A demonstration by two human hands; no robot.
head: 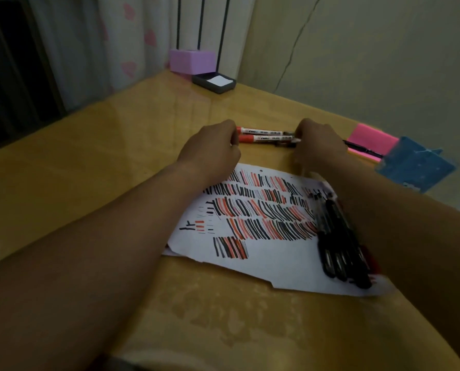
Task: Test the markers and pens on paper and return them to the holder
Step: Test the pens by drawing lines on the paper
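Markers [263, 135], ends hidden inside gripping left hand [210, 145], right hand [317, 143]

Between the fingers of the left hand [210, 148] and right hand [317, 145], two markers [266, 135] were white with red caps. Wrist-side of the fingers, the white paper [263, 263] carried rows of slanted red and black strokes.

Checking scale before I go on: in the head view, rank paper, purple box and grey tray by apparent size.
1. paper
2. purple box and grey tray: about alike, both far back, so unranked.
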